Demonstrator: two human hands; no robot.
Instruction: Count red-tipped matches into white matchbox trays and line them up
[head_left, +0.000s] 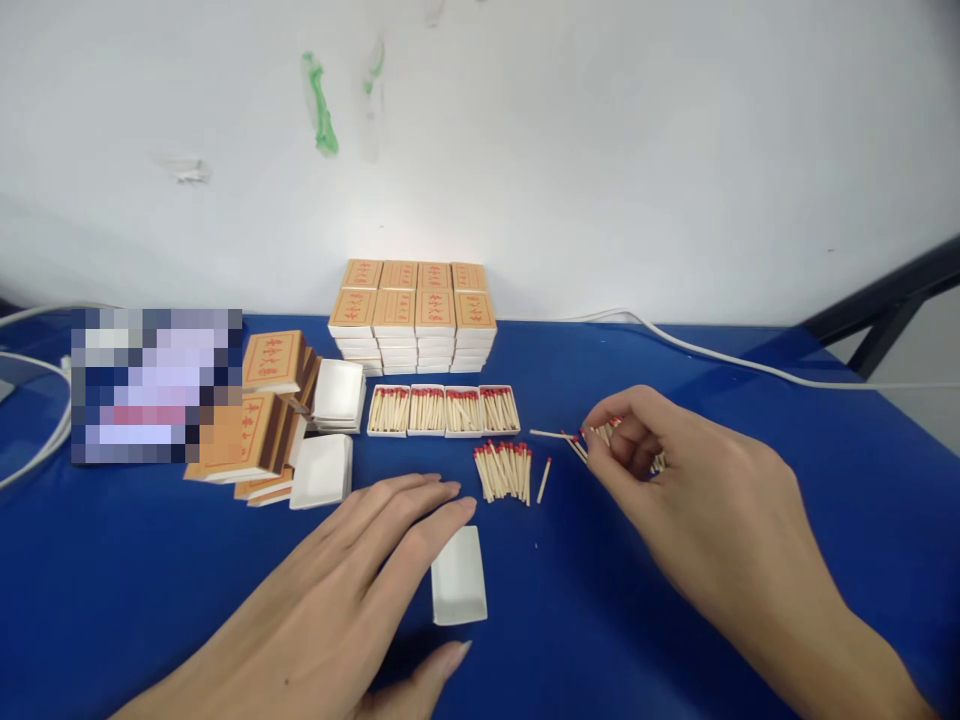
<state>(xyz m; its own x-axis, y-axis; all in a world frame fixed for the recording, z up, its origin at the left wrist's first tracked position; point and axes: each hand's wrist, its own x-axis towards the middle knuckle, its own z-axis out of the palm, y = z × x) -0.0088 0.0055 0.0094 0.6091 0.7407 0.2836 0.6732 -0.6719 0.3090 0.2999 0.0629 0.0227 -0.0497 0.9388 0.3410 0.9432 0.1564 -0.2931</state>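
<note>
My right hand (705, 520) pinches a match (553, 435) by its red-headed end between thumb and forefinger, the pale stick pointing left. Behind and under those fingers lies a loose heap of matches (606, 428), partly hidden by the hand. My left hand (345, 590) is flat and open, fingers stretched beside a white matchbox tray (459, 580) whose inside is bare. Just beyond the fingertips, a group of matches (504, 472) lies side by side, red heads away from me. One single match (544, 480) rests at its right.
Several match-filled trays (426, 412) stand in a row behind. Stacked orange matchboxes (412, 310) rise at the wall. More orange sleeves (244, 435) and stacked white trays (321, 472) are at left, near a pixelated patch. A white cable (712, 352) crosses the blue table (645, 640).
</note>
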